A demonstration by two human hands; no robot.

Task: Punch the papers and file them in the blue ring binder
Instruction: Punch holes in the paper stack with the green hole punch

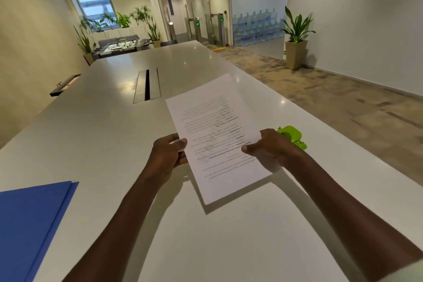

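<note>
The left hand is closed on the left long edge of the papers, with the thumb on top and the other fingers below. The right hand is closed on the opposite long edge in the same way. Between them the papers are lifted a little above the table; a shadow under the near corner shows this. The printed text looks upside down from here, so the top of the page seems to point toward the person.

Just behind the right hand lies the green hole punch, partly hidden by the knuckles. I cannot tell which way its slot faces. The blue binder lies closed at the near left corner of the table, well apart from the papers.

I judge that the punching is not yet done, and several things could go wrong from here. I cannot tell how many sheets there are; if they are several and not squared, the holes will not line up and the sheets will sit unevenly on the rings. If the wrong edge goes into the punch, the pages will be filed backwards or upside down. The punch is near the right edge of the table, so a careless push with the hand or the papers could move it toward the floor. Also a grip on only two edges lets the middle sag, and the paper could bend or crease at the slot.
</note>
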